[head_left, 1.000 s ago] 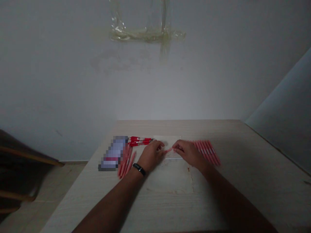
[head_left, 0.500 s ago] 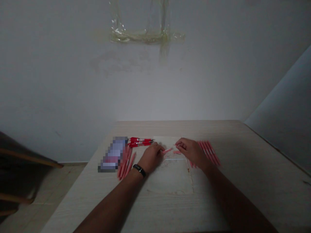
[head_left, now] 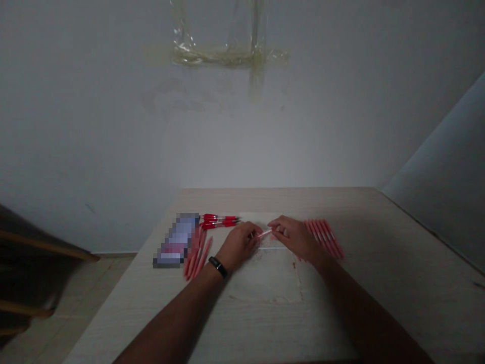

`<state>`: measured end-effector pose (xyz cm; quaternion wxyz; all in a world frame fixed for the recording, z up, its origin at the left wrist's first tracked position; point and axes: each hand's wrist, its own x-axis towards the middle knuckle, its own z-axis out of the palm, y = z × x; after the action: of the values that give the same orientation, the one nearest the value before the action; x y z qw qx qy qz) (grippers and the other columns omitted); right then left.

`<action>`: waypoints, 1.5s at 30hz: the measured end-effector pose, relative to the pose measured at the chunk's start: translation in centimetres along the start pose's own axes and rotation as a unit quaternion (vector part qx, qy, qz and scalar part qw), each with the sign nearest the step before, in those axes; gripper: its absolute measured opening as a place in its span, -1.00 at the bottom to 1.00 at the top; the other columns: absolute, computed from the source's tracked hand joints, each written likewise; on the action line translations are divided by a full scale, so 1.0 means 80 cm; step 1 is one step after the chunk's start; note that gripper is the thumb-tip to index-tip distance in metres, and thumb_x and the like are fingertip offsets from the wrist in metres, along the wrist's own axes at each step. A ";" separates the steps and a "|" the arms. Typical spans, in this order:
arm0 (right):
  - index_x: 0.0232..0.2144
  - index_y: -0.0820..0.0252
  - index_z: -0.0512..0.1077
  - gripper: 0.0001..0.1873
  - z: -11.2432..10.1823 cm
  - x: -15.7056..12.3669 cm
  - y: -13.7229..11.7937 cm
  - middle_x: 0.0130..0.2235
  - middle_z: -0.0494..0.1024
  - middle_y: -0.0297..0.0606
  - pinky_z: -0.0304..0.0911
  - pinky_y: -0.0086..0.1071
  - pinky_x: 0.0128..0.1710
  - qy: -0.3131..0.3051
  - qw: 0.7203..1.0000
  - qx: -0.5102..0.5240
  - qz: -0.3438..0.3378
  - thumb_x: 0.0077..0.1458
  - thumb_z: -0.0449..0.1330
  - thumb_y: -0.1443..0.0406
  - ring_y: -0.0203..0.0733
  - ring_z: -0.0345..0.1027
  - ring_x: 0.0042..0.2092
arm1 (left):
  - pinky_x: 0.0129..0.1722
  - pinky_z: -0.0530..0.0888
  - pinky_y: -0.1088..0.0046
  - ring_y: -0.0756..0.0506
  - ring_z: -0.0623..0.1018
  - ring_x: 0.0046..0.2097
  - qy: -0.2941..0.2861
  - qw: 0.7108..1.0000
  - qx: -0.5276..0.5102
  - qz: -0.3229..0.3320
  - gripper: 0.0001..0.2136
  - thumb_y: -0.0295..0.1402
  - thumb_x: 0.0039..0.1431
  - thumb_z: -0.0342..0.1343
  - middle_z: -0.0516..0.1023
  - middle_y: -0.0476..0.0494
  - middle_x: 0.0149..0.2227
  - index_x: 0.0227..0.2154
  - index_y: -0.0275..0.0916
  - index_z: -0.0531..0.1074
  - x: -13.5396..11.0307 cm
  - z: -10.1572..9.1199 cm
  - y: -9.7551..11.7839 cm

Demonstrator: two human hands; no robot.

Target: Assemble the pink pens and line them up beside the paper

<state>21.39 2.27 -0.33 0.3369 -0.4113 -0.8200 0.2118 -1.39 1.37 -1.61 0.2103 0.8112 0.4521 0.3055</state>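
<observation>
My left hand (head_left: 239, 241) wears a black wristband (head_left: 217, 266) and pinches one end of a pink pen part (head_left: 264, 234). At the part's other end are the closed fingertips of my right hand (head_left: 293, 234); a small pale section shows there, too small to make out fully. Below them a thin white stick (head_left: 272, 248) lies on the table. Beside my right hand lies a row of pink pens (head_left: 326, 238), partly covered by that hand. Several more pink pens (head_left: 197, 259) lie left of my left hand. Red pens with dark tips (head_left: 220, 221) lie behind them.
A pixelated, phone-like slab (head_left: 176, 241) lies at the left of the wooden table (head_left: 261, 328). Behind the table stands a wall (head_left: 284, 141) with tape on it. A slanted pale panel (head_left: 450, 156) borders the right side. Dark wooden furniture (head_left: 34, 273) stands lower left.
My right hand has moved slightly left, and its fingertips now meet the end of the pink pen part. Before, a gap separated them. My left hand has barely moved.
</observation>
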 end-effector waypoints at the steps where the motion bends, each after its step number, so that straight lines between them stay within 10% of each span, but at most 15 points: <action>1: -0.08 0.11 0.47 -0.76 0.000 0.000 -0.001 -0.22 0.55 -0.30 0.26 -0.44 -0.30 0.003 1.000 0.008 0.003 0.18 0.19 0.37 -0.30 0.40 -0.32 | -0.25 0.35 0.45 -0.08 0.47 -0.24 0.000 1.000 -0.005 -0.001 -0.86 -0.40 0.21 0.10 0.55 -0.13 -0.25 -0.19 -0.22 0.50 0.000 -0.001 0.001; 12: -0.38 0.19 0.47 -0.91 -0.018 -0.002 0.015 -0.32 0.50 -0.29 0.20 -0.42 -0.32 -0.041 0.994 -0.093 0.039 0.16 0.17 0.36 -0.26 0.39 -0.32 | -0.34 0.34 0.53 0.00 0.47 -0.31 0.032 0.989 -0.138 -0.032 -0.91 -0.35 0.24 0.08 0.51 -0.05 -0.32 -0.25 -0.25 0.38 0.003 -0.004 0.007; 20: -0.46 0.16 0.49 -0.72 -0.026 -0.004 0.005 -0.40 0.49 -0.26 0.16 -0.43 -0.41 -0.092 0.987 -0.101 0.082 0.16 0.24 0.10 -0.21 0.38 -0.36 | -0.35 0.32 0.48 -0.05 0.47 -0.31 0.010 0.998 0.017 -0.066 -0.86 -0.35 0.19 0.10 0.55 -0.10 -0.32 -0.25 -0.26 0.51 0.000 -0.005 0.001; 45: -0.45 0.18 0.50 -0.90 -0.024 -0.005 0.008 -0.39 0.49 -0.30 0.08 -0.44 -0.39 -0.130 0.977 -0.159 0.058 0.11 0.24 0.32 -0.27 0.36 -0.38 | -0.19 0.38 0.42 -0.10 0.43 -0.19 -0.061 0.995 0.076 0.019 -0.95 -0.39 0.16 0.18 0.43 -0.14 -0.26 -0.35 -0.19 0.53 -0.005 0.007 0.016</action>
<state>23.33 2.45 0.45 0.1444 -0.4755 -0.8548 0.1496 -0.41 0.33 -1.40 0.1698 0.8504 0.4448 0.2239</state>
